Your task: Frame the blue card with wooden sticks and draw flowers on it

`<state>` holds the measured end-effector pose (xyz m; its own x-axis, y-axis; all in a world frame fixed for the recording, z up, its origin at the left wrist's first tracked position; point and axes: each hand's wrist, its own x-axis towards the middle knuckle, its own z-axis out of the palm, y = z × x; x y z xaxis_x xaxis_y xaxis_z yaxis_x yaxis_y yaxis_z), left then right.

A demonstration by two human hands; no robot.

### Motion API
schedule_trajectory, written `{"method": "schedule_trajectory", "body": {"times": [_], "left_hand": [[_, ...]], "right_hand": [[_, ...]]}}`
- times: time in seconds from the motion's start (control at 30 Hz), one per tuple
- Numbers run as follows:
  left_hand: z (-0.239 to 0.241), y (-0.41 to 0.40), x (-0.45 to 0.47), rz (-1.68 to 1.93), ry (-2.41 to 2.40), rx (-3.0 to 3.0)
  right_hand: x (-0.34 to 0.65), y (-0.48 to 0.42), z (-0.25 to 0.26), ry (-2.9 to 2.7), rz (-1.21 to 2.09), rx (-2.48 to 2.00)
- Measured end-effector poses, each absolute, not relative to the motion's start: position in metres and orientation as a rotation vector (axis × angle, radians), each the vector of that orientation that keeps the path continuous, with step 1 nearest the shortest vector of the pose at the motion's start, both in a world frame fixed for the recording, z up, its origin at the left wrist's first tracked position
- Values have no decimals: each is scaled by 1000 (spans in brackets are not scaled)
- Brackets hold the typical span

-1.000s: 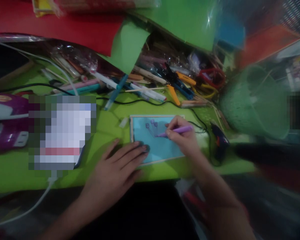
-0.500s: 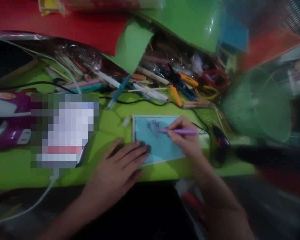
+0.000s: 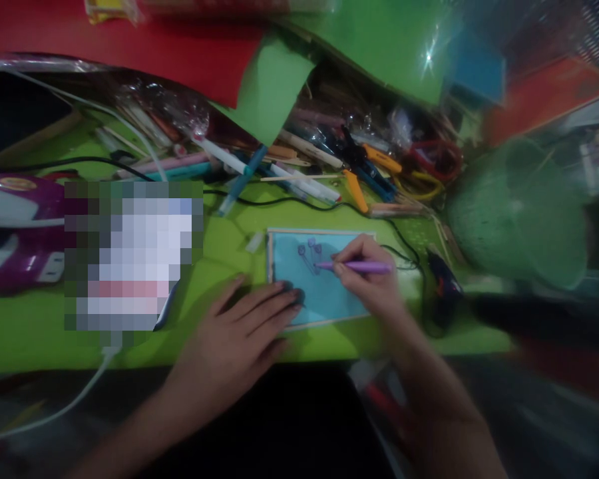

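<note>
A small light-blue panel [image 3: 324, 297] edged with thin wooden strips lies on the green table. My left hand [image 3: 247, 319] is spread flat, its fingertips resting on the panel's lower left part. Pinched in my right hand [image 3: 367, 271] is a purple marker [image 3: 374, 267], held nearly level with its tip pointing left at the panel. By that tip, a purple drawing [image 3: 310, 251] shows three small round heads on thin stems. The panel's right side is partly hidden under my right hand.
Left of the panel lies a blurred-out phone [image 3: 134, 259] with a white cable [image 3: 92, 389]. Behind are pens [image 3: 244, 179], an orange-handled cutting tool [image 3: 367, 166] and a black cord [image 3: 289, 201]. A green basket [image 3: 519, 213] and a dark glue gun [image 3: 444, 283] stand right.
The marker tip has shifted slightly down, and the stem lines near it look a little longer. My left hand stays in place. The whole view has shifted a little.
</note>
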<state>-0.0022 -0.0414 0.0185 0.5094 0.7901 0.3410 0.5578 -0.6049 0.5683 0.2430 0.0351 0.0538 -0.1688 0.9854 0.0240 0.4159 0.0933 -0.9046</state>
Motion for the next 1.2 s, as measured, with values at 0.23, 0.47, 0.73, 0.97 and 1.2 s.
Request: {"method": "schedule_trajectory", "body": {"times": [0.23, 0.47, 0.73, 0.97, 1.2], "left_hand": [[17, -42, -2, 834, 1122, 2382], [17, -42, -3, 799, 1112, 2415], [18, -42, -1, 835, 1123, 2375], [18, -42, -1, 848, 1134, 2367], [16, -43, -2, 828, 1130, 2352]], "right_hand": [[244, 35, 53, -1691, 1045, -1414], [243, 35, 53, -1695, 1041, -1433], [241, 35, 54, -1721, 1004, -1429], [241, 37, 52, -1739, 983, -1428], [242, 38, 51, -1755, 982, -1437]]}}
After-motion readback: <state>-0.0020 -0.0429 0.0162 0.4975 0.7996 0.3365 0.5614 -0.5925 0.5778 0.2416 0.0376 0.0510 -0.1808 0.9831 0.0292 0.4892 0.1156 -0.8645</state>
